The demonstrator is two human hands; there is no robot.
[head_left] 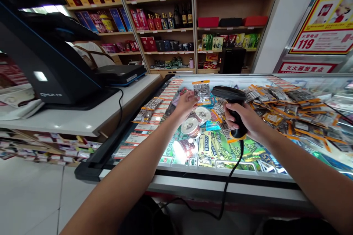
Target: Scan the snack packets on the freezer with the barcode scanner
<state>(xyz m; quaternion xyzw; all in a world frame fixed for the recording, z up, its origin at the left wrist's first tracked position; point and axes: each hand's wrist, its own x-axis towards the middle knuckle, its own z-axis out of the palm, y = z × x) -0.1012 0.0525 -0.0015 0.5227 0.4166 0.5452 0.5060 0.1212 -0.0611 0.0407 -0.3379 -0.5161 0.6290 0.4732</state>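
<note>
Pinched in my left hand (186, 103) is a small snack packet (202, 92) with orange edges, its printed back with a barcode turned up toward me. My right hand (239, 116) wraps round the handle of a black barcode scanner (230, 94), whose head points left at the packet a short way off. The scanner's cord hangs down over the front edge. Both hands are above the glass top of a freezer (149, 137). A large heap of similar packets (292, 108) lies to the right of my right hand, and a few more packets (149, 110) lie on the left.
Tubs and bags of frozen goods (190, 126) show through the glass. On the left, a white counter (82, 117) carries a dark checkout machine (52, 69). Shelves (165, 33) with boxes and bottles line the back. The scanner's cord (227, 187) loops below the freezer edge.
</note>
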